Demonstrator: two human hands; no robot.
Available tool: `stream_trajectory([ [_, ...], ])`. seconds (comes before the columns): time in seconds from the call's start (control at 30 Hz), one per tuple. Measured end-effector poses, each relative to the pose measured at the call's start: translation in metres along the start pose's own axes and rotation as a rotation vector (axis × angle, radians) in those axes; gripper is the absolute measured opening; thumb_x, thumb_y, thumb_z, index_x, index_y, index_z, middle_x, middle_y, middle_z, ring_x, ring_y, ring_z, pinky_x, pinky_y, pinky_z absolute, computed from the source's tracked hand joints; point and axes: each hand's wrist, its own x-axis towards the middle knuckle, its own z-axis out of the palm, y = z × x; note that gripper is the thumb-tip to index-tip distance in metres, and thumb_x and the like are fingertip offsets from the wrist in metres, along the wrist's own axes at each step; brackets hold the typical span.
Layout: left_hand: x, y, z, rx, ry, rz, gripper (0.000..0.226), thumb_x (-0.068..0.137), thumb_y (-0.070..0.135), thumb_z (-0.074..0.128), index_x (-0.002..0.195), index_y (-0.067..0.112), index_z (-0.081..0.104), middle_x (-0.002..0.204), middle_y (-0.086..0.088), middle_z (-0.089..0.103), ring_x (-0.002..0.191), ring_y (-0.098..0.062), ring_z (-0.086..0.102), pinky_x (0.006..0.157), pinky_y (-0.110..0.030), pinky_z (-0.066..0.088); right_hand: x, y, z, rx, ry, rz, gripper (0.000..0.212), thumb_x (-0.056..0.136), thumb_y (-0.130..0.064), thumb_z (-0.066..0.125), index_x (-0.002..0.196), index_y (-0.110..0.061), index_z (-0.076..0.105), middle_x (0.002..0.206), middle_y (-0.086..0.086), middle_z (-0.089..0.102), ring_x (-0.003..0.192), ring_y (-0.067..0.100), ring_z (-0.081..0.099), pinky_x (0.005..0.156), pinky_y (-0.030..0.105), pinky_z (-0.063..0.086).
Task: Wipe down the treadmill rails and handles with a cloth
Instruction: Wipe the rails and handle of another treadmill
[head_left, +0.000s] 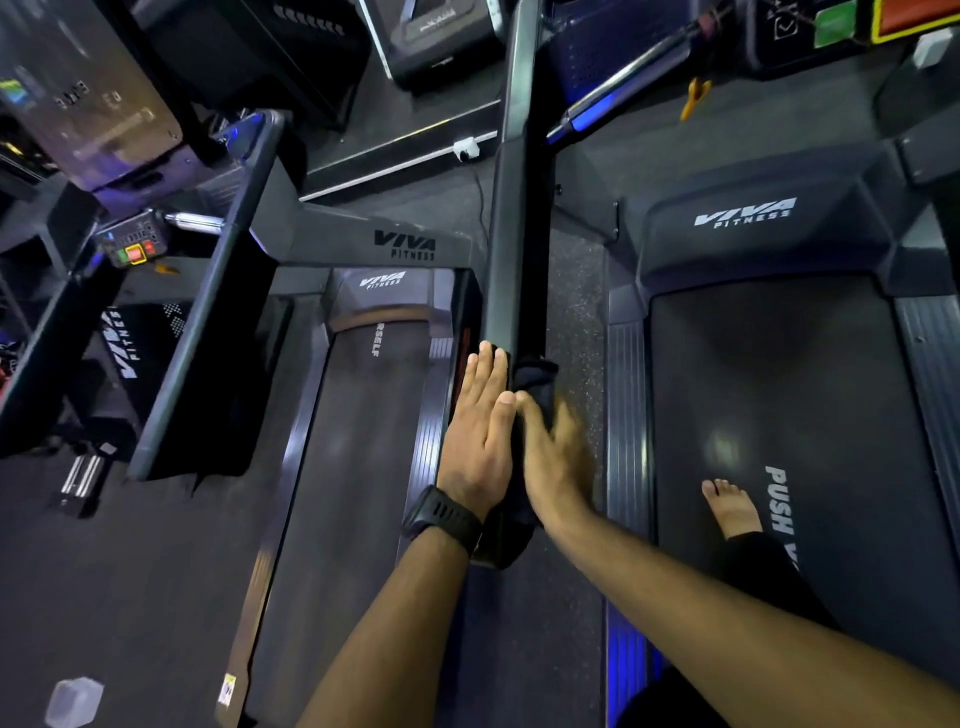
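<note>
A dark cloth (535, 379) is pressed against the right face of the black treadmill rail (511, 260) by the blurred right hand (556, 457), grip wide. The left hand (478, 431) is laid flat opposite, grip wide.

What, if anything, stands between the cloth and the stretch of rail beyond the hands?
Nothing visible does. The dark cloth lies against the rail under the right hand, with the left hand flat on the rail's other side. Beyond the fingertips the rail runs on bare.
</note>
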Motion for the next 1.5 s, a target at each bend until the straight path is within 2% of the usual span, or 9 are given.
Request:
stream_trajectory([
  [0.1, 0.001, 0.000, 0.000, 0.003, -0.011, -0.006, 0.071, 0.096, 0.049, 0.015, 0.156, 0.013, 0.028, 0.163, 0.009, 0.011, 0.152, -0.001, 0.002, 0.121, -0.017, 0.003, 0.014, -0.007, 0.000, 0.003, 0.006, -0.072, 0.070, 0.084, -0.075, 0.036, 0.138, -0.035, 0.055, 0.133, -0.009, 0.061, 0.114, 0.015, 0.061, 0.093, 0.039, 0.050],
  [0.23, -0.005, 0.000, 0.000, 0.024, -0.007, 0.010, 0.070, 0.097, 0.047, 0.015, 0.156, 0.012, 0.025, 0.163, 0.007, 0.010, 0.152, -0.003, 0.002, 0.121, -0.017, 0.001, 0.019, 0.011, 0.000, 0.003, 0.006, 0.212, 0.058, 0.095, -0.067, 0.041, 0.134, -0.029, 0.059, 0.125, 0.005, 0.067, 0.113, 0.031, 0.063, 0.096, 0.043, 0.049],
  [0.43, -0.005, 0.001, -0.001, -0.022, -0.003, -0.028, 0.058, 0.101, 0.031, 0.022, 0.155, 0.012, 0.030, 0.162, 0.007, 0.014, 0.151, -0.003, 0.005, 0.120, -0.014, 0.003, 0.001, 0.000, 0.005, 0.002, 0.032, -0.079, 0.072, 0.080, -0.077, 0.035, 0.139, -0.039, 0.055, 0.135, -0.013, 0.059, 0.114, 0.014, 0.062, 0.094, 0.040, 0.052],
  [0.6, -0.018, -0.001, 0.000, -0.002, -0.004, -0.005, 0.063, 0.100, 0.041, 0.019, 0.156, 0.012, 0.027, 0.163, 0.007, 0.012, 0.152, -0.003, 0.003, 0.120, -0.014, 0.002, 0.001, 0.017, 0.004, 0.047, 0.030, 0.226, 0.062, 0.088, -0.073, 0.040, 0.132, -0.033, 0.058, 0.122, 0.003, 0.068, 0.111, 0.030, 0.064, 0.097, 0.050, 0.051],
  [0.8, -0.019, 0.000, 0.000, -0.015, -0.004, -0.025, 0.057, 0.101, 0.032, 0.022, 0.154, 0.013, 0.029, 0.164, 0.003, 0.015, 0.151, -0.005, 0.005, 0.121, -0.016, 0.003, -0.010, 0.011, 0.001, 0.011, 0.018, -0.089, 0.075, 0.079, -0.076, 0.036, 0.140, -0.036, 0.054, 0.136, -0.011, 0.059, 0.117, 0.016, 0.061, 0.096, 0.040, 0.050],
  [0.97, -0.030, -0.004, 0.001, 0.026, -0.009, 0.020, 0.071, 0.096, 0.049, 0.014, 0.156, 0.012, 0.025, 0.164, 0.006, 0.010, 0.153, -0.006, 0.001, 0.121, -0.017, 0.001, -0.012, 0.031, 0.002, 0.066, 0.022, 0.260, 0.071, 0.080, -0.077, 0.037, 0.133, -0.034, 0.058, 0.123, 0.002, 0.069, 0.110, 0.029, 0.065, 0.098, 0.049, 0.051],
  [1.17, -0.033, -0.005, 0.001, 0.035, -0.009, 0.016, 0.071, 0.095, 0.049, 0.015, 0.155, 0.012, 0.025, 0.163, 0.004, 0.011, 0.153, -0.007, 0.002, 0.119, -0.012, 0.001, -0.027, 0.024, 0.004, 0.035, 0.017, -0.086, 0.075, 0.081, -0.075, 0.037, 0.142, -0.036, 0.053, 0.138, -0.011, 0.057, 0.117, 0.013, 0.060, 0.097, 0.037, 0.051],
  [1.33, -0.044, -0.005, 0.003, 0.045, -0.011, 0.023, 0.071, 0.097, 0.049, 0.014, 0.156, 0.011, 0.023, 0.165, 0.004, 0.010, 0.153, -0.007, 0.000, 0.120, -0.014, 0.000, -0.013, 0.046, 0.007, 0.124, 0.019, 0.347, 0.065, 0.082, -0.075, 0.042, 0.132, -0.036, 0.058, 0.127, 0.004, 0.067, 0.113, 0.032, 0.064, 0.099, 0.052, 0.051],
  [1.5, -0.045, -0.004, 0.001, 0.063, -0.004, 0.030, 0.071, 0.096, 0.049, 0.013, 0.156, 0.011, 0.023, 0.163, 0.005, 0.009, 0.153, -0.007, 0.001, 0.119, -0.012, -0.001, -0.056, 0.039, 0.005, 0.116, 0.022, 0.083, 0.080, 0.075, -0.082, 0.036, 0.138, -0.036, 0.056, 0.133, -0.008, 0.059, 0.112, 0.018, 0.062, 0.095, 0.046, 0.053],
])
